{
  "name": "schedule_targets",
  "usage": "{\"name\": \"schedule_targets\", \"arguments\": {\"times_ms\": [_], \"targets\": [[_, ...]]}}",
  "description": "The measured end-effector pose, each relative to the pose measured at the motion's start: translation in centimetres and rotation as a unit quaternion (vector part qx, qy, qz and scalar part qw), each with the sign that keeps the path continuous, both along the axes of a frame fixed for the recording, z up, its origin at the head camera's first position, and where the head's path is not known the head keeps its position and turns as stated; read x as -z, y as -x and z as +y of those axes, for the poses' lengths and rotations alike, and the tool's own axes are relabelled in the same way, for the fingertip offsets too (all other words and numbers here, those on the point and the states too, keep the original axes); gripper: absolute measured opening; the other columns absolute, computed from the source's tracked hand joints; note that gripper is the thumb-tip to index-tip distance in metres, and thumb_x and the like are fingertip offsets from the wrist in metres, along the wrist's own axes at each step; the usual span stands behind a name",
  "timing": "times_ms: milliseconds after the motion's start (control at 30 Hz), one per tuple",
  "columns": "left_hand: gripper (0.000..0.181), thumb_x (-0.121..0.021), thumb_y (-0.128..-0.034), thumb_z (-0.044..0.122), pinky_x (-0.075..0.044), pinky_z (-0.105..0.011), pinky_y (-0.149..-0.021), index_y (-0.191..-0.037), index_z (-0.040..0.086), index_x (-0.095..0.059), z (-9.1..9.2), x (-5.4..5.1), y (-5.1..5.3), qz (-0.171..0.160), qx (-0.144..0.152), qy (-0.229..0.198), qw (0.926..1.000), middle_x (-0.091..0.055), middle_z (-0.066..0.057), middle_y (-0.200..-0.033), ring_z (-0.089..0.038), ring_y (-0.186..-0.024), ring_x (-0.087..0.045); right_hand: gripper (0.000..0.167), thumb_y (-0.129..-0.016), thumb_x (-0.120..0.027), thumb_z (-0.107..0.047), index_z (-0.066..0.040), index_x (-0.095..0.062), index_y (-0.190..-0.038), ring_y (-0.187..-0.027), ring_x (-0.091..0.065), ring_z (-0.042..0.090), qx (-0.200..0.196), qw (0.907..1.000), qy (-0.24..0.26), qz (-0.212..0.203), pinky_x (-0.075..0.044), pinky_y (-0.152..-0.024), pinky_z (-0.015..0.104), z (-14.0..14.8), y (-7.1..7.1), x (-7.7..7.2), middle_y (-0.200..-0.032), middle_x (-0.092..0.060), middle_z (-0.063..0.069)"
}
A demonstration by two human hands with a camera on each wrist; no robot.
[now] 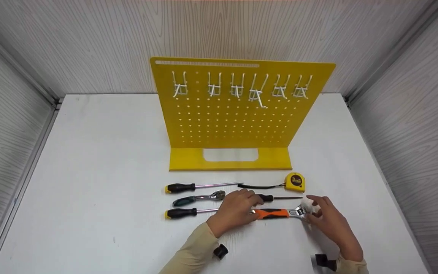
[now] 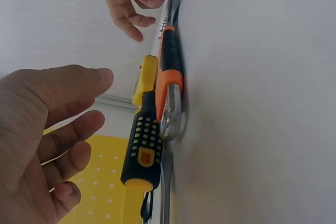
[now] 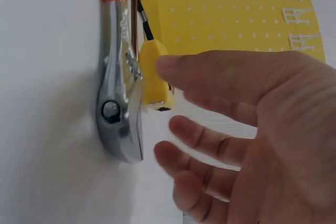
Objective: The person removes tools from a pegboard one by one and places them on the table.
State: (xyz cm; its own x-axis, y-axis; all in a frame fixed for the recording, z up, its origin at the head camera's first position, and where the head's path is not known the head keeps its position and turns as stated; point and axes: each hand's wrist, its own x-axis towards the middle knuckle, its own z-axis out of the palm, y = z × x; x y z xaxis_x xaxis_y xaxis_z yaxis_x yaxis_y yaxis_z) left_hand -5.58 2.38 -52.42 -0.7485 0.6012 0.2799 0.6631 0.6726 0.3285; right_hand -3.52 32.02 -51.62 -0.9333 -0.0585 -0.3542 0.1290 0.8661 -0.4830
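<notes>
An adjustable wrench [image 1: 274, 214] with an orange and black handle lies flat on the white table, its jaw end to the right. My left hand [image 1: 237, 209] hovers by its handle end; the left wrist view shows a gap between the loosely bent fingers and the wrench [image 2: 170, 72]. Beside the wrench head, my right hand [image 1: 331, 220] is held with thumb and fingers apart, nothing between them. A short screwdriver [image 1: 280, 198] lies just behind the wrench, its handle partly covered by my left hand. Behind that is a yellow tape measure [image 1: 295, 182] with a black strap.
Left of my left hand lie a ratchet wrench [image 1: 192, 198] and two long screwdrivers, one behind [image 1: 188, 187] and one in front [image 1: 184, 213], the front one's tip hidden. A yellow pegboard [image 1: 230, 118] with several white hooks [image 1: 237, 90] stands behind the tools.
</notes>
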Motion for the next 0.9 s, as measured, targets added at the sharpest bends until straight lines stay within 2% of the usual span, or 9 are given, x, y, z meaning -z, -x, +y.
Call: {"name": "schedule_targets", "arguments": {"times_ms": [167,333,433,600,800,900], "targets": [[0.026,-0.077,-0.08,0.032,-0.048,-0.021,-0.069,-0.102,0.021,-0.069,-1.6,-0.4,-0.2,-0.054,-0.017,-0.07,0.9959,-0.066,0.007,-0.09,-0.008,-0.082,-0.06,0.054,-0.087,-0.07,-0.015,-0.013,-0.049,-0.137,-0.088,-0.056,0.017,-0.005,0.9941,0.029,0.105,-0.045,-0.064,0.027,-0.9,-0.6,-0.1,-0.116,-0.055,0.009],[0.028,-0.08,-0.0783,0.027,-0.044,-0.018,-0.067,-0.101,0.017,-0.068,-3.2,-0.5,-0.3,-0.083,-0.02,-0.16,0.9835,-0.066,0.002,-0.087,-0.012,-0.078,-0.059,0.052,-0.086,-0.072,-0.01,-0.011,-0.053,-0.134,-0.083,-0.056,0.011,-0.001,0.9818,0.063,0.179,-0.047,-0.064,0.021,-1.7,-0.9,0.0,-0.111,-0.058,0.009],[0.029,-0.08,-0.0789,0.026,-0.045,-0.019,-0.068,-0.102,0.014,-0.067,-4.0,-0.6,-0.4,-0.09,-0.025,-0.186,0.9781,-0.065,0.001,-0.088,-0.017,-0.078,-0.059,0.051,-0.085,-0.072,-0.009,-0.011,-0.053,-0.133,-0.08,-0.055,0.007,0.004,0.977,0.081,0.197,-0.047,-0.064,0.02,-2.2,-0.8,-0.1,-0.11,-0.058,0.01],[0.03,-0.079,-0.0802,0.026,-0.046,-0.019,-0.068,-0.104,0.014,-0.066,-5.1,-0.3,-0.5,-0.098,-0.047,-0.207,0.9723,-0.065,0.003,-0.088,-0.018,-0.078,-0.06,0.049,-0.085,-0.072,-0.007,-0.009,-0.055,-0.13,-0.081,-0.055,0.004,0.008,0.97,0.112,0.216,-0.047,-0.065,0.021,-3.0,-0.3,-0.1,-0.111,-0.058,0.012],[0.032,-0.078,-0.0806,0.023,-0.05,-0.027,-0.069,-0.109,0.015,-0.065,-6.6,-0.5,-0.4,-0.133,-0.078,-0.254,0.9548,-0.065,-0.004,-0.09,-0.022,-0.078,-0.06,0.049,-0.083,-0.074,-0.005,-0.008,-0.056,-0.129,-0.088,-0.057,0.008,0.005,0.9577,0.129,0.257,-0.05,-0.068,0.021,-3.7,0.2,-0.1,-0.115,-0.059,0.013],[0.033,-0.078,-0.0808,0.02,-0.053,-0.032,-0.071,-0.111,0.014,-0.064,-7.4,-0.5,-0.2,-0.132,-0.088,-0.27,0.9496,-0.065,-0.005,-0.09,-0.022,-0.08,-0.061,0.049,-0.084,-0.073,-0.007,-0.007,-0.055,-0.13,-0.093,-0.059,0.014,0.01,0.9559,0.13,0.263,-0.051,-0.071,0.021,-3.9,0.3,-0.1,-0.119,-0.058,0.011]]}}
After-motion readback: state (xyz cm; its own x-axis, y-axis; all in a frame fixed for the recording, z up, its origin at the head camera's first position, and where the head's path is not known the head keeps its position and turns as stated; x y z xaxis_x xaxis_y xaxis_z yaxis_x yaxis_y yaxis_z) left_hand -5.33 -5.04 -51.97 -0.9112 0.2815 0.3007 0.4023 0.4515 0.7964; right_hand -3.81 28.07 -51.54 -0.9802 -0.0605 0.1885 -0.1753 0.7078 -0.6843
